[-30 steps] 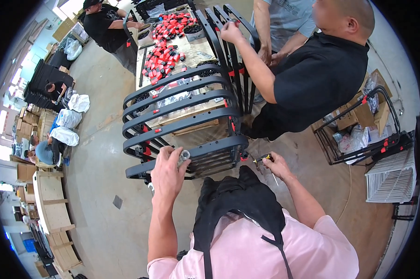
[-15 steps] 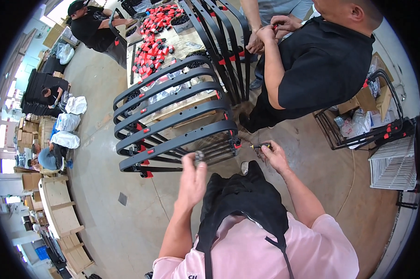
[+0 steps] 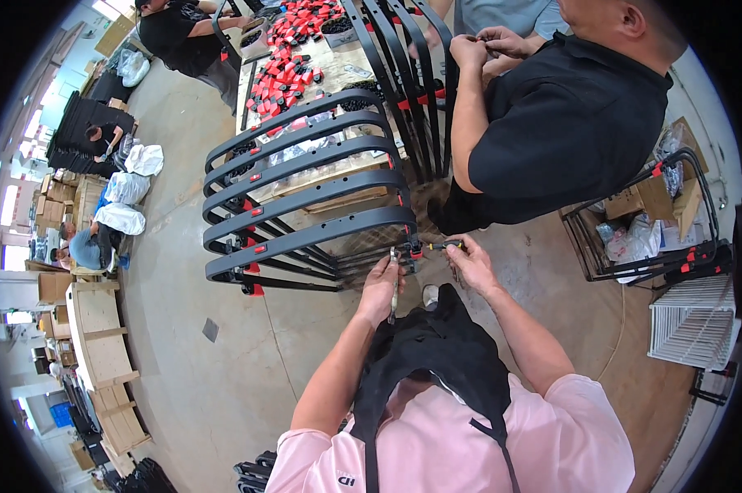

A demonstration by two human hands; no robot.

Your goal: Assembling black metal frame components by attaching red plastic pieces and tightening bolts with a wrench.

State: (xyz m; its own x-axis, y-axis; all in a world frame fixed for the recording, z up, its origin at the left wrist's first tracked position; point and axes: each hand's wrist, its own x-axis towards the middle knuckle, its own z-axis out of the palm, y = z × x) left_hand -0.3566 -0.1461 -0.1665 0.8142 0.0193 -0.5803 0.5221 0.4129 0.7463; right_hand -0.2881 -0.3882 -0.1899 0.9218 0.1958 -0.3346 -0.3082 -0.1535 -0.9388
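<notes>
My left hand [image 3: 379, 289] is closed round a metal wrench [image 3: 395, 279], its head up against the near end of the closest black bent-tube frame [image 3: 321, 231]. In my right hand [image 3: 473, 265] is a black-and-yellow screwdriver [image 3: 449, 244], pointing left at a red fitting [image 3: 416, 249] on that same frame's corner. Whether its tip touches the fitting is too small to tell. Several similar black frames with red clips stand in a row behind, leaning along the table.
Red-and-black parts [image 3: 284, 82] are heaped on the wooden table [image 3: 342, 197]. A co-worker in black [image 3: 551, 140] stands close at right, hands together. Another person [image 3: 178, 37] works at the far left. At right are a wheeled black frame [image 3: 584, 246] and a white wire rack [image 3: 693, 324].
My left hand has moved right and up with the wrench, reaching the frame's corner. My right hand has shifted slightly left and up with the screwdriver, closer to the fitting.
</notes>
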